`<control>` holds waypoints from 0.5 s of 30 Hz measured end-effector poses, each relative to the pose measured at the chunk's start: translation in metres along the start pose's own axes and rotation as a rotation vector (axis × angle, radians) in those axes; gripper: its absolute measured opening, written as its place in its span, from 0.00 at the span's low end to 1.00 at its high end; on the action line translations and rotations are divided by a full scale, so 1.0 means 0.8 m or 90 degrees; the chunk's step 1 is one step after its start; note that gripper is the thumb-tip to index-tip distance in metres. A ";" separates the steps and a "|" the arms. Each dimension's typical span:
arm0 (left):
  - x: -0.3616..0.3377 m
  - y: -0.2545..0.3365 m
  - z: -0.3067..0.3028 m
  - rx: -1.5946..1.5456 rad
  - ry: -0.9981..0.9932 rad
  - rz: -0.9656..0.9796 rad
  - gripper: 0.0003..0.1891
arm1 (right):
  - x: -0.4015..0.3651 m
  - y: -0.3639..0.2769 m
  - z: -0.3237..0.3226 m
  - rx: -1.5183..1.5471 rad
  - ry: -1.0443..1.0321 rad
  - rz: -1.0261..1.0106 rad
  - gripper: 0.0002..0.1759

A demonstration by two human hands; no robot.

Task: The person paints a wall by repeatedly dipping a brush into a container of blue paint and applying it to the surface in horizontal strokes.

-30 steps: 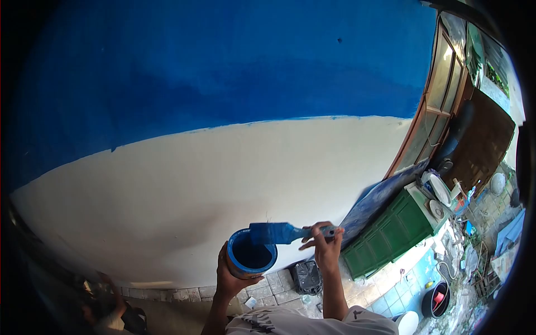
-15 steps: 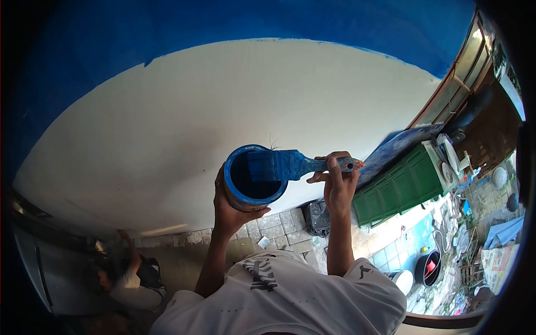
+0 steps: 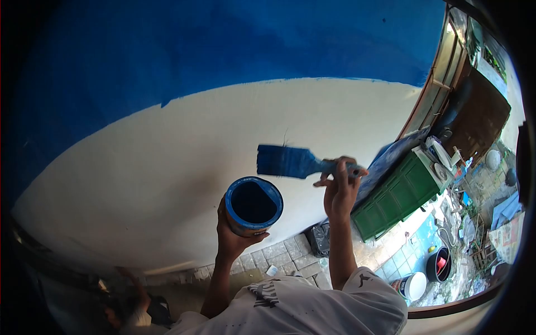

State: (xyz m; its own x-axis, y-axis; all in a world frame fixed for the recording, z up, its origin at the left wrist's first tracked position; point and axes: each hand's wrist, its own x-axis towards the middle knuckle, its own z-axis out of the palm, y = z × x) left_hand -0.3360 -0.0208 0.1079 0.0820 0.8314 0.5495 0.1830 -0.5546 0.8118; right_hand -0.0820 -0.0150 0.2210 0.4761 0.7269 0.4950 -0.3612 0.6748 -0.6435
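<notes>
My left hand (image 3: 235, 240) is wrapped round a paint can (image 3: 254, 228) with blue paint smeared over its rim and a dark blue inside. A wide paintbrush (image 3: 286, 162), its bristles coated in blue, is gripped by the handle in my right hand (image 3: 341, 192). The brush lies level above and to the right of the can, apart from it, bristles toward the left. Behind both stands a wall (image 3: 184, 162), pale below, with blue paint (image 3: 251, 44) covering its upper part along an uneven edge.
A green cabinet (image 3: 393, 195) stands at the right near a black plastic bag (image 3: 319, 239). Farther right are a white bucket (image 3: 414, 286), a black tub (image 3: 439, 264) and scattered clutter. Another person (image 3: 142, 307) is low at the left, by the wall's foot.
The brush has come out of the can and up, in my right hand. In view, the can sits lower, and more of the blue upper wall shows as the camera tilts up.
</notes>
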 end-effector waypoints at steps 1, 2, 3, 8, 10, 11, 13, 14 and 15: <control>0.003 0.001 0.000 -0.004 -0.001 -0.006 0.67 | 0.014 -0.009 0.010 -0.001 0.017 -0.018 0.11; 0.006 0.001 0.000 -0.005 -0.005 0.002 0.67 | 0.028 -0.017 0.022 0.008 0.011 -0.059 0.11; 0.008 0.003 -0.001 -0.010 -0.016 0.005 0.68 | 0.042 -0.026 0.037 0.015 0.004 -0.098 0.12; 0.014 0.001 0.005 -0.031 -0.038 0.012 0.70 | 0.127 -0.059 0.101 0.072 -0.060 -0.246 0.14; 0.009 -0.003 0.006 -0.075 -0.040 0.017 0.69 | 0.156 -0.066 0.129 0.074 -0.076 -0.263 0.15; 0.006 -0.004 0.004 -0.072 -0.040 0.018 0.69 | 0.168 -0.067 0.143 0.075 -0.078 -0.274 0.15; 0.000 -0.005 0.002 -0.065 -0.035 0.018 0.69 | 0.182 -0.067 0.166 0.080 -0.084 -0.286 0.16; -0.002 -0.004 0.000 -0.064 -0.030 0.020 0.69 | 0.187 -0.065 0.177 0.077 -0.107 -0.294 0.17; -0.006 -0.003 -0.003 -0.065 -0.029 0.015 0.68 | 0.188 -0.063 0.189 0.075 -0.132 -0.303 0.18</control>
State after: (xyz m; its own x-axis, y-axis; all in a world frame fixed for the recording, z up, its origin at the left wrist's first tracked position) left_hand -0.3390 -0.0235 0.1038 0.1308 0.8173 0.5611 0.0795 -0.5728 0.8158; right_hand -0.1134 0.0795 0.4162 0.4446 0.3387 0.8292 -0.2366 0.9373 -0.2560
